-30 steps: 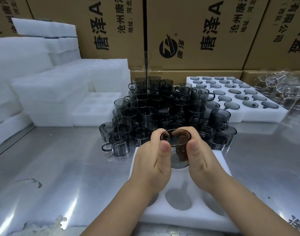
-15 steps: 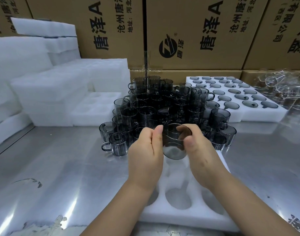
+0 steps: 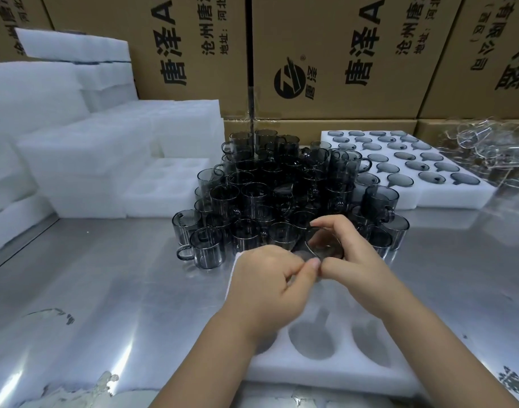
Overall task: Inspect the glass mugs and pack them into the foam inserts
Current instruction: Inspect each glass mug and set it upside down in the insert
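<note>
A smoky grey glass mug (image 3: 321, 245) is tilted on its side above the far end of a white foam insert (image 3: 325, 369), whose round pockets show near me. My right hand (image 3: 352, 260) grips the mug round its rim and body. My left hand (image 3: 270, 278) has curled fingers meeting the right thumb at the mug's lower edge; how much of the mug it holds is hidden. Just beyond my hands stands a dense heap of grey mugs (image 3: 270, 189).
A filled foam insert (image 3: 446, 198) with mugs in its pockets lies at the back right, clear glassware (image 3: 493, 151) beside it. Stacks of white foam (image 3: 84, 160) stand at the left. Cardboard boxes (image 3: 325, 54) wall the back. The steel table (image 3: 111, 290) is bare at the left.
The mug has turned from upright to lying on its side and moved a little right. My left hand has dropped from the mug's wall to its lower edge.
</note>
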